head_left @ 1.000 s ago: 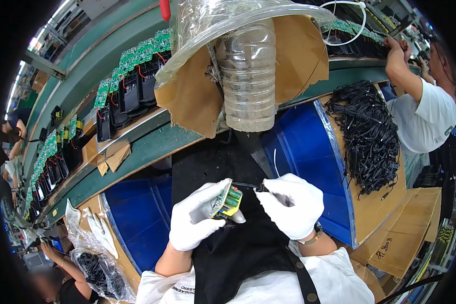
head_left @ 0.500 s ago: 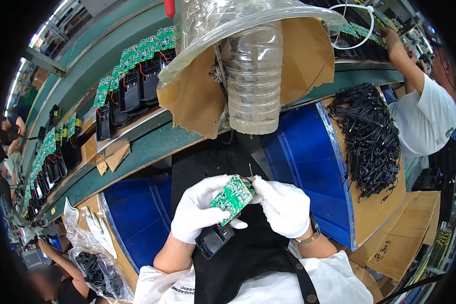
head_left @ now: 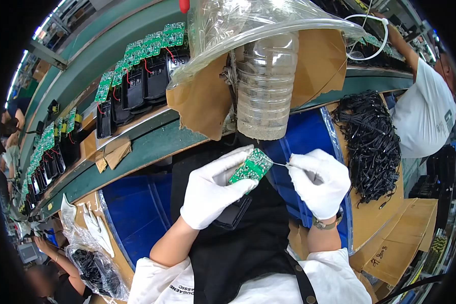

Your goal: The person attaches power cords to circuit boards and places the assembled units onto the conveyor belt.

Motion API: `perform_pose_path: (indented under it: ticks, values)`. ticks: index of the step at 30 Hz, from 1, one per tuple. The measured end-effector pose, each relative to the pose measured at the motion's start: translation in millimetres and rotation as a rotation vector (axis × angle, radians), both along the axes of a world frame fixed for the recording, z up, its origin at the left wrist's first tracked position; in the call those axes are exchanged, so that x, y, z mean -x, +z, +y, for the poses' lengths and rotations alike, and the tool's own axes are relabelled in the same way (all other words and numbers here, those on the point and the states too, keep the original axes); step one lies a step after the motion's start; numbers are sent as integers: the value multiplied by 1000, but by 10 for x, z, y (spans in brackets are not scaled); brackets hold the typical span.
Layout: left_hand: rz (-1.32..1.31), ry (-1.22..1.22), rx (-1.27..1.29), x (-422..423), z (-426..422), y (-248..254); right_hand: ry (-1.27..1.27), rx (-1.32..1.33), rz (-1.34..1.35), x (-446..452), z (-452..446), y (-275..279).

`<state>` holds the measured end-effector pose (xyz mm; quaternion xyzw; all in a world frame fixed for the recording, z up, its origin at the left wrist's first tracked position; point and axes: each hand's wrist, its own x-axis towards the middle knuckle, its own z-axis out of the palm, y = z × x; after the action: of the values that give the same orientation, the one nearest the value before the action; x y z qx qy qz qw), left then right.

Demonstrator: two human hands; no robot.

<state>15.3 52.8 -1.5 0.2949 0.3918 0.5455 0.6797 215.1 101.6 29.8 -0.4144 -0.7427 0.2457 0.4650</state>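
My left hand [head_left: 212, 190], in a white glove, grips a green circuit board [head_left: 252, 166] by its edges, thumb along the near side. Solder joints cover the face turned up. Below the board, partly hidden by the glove, hangs a black plastic case half [head_left: 234, 213]. My right hand [head_left: 320, 181], also gloved, is closed in a pinch to the right of the board. Between its fingertips is one end of a thin pale wire [head_left: 278, 163]; the other end meets the board's upper right corner. How it is fixed there is too small to tell.
A clear plastic bottle [head_left: 267, 96] hangs ahead under plastic film. Rows of boards with black cases [head_left: 142, 83] line the bench at left. Blue bins [head_left: 137, 213] flank me. Black cables [head_left: 367, 147] lie heaped on cardboard at right. A co-worker [head_left: 424, 111] stands beyond.
My right hand has drawn away from the board to the right, with the thin wire now stretched between them. The board has shifted slightly up and right in view.
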Motion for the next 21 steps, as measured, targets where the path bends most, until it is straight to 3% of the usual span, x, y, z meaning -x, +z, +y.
perform_pose_path:
  ticks: [21]
  values:
    - [288,127,-243,-67,57,-59,-14,-9,-43,50,126,-14]
